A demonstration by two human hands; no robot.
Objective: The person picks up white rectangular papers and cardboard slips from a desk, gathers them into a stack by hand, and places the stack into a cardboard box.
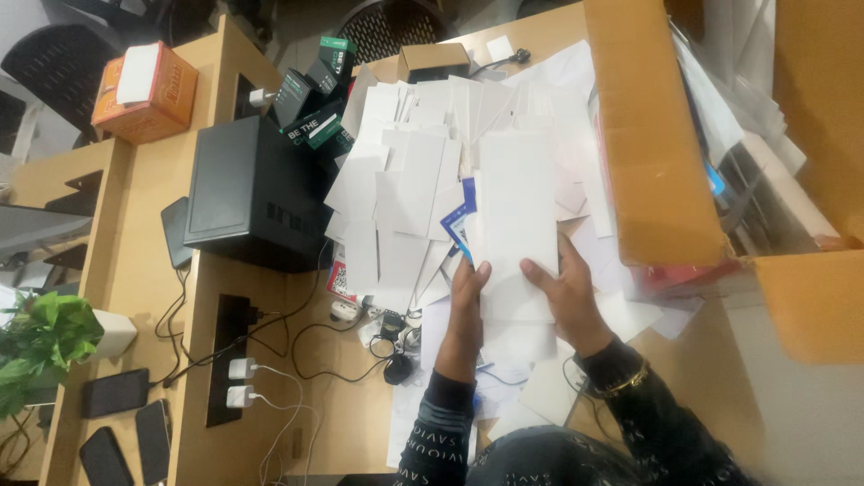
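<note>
Scene: A wooden tabletop [153, 270] is seen from above, heaped with loose white cards [405, 180].
Landmark: All places are given from the black box [252, 193] on the tabletop.
Card in hand: A tall white sheet [516, 216] is held upright over the heap, to the right of the black box.
Left hand: The left hand [468, 292] is pressed to the sheet's lower left edge, the grip closed on it, thumb on the face.
Right hand: The right hand [565, 292] is set on the lower right edge, the grip likewise closed on the sheet.
Beyond: An open cardboard carton [652, 135] stands farther right of the black box, past the heap; green-and-black small boxes [315, 90] lie just behind the black box.
Nearer: Cables and white chargers [241, 382] are seen in front of the black box.
Risk: It is judged that the loosely piled cards could be slid off the heap if brushed by the sheet's edge, and that the sheet, held only at its bottom, could be bent or dropped.
</note>
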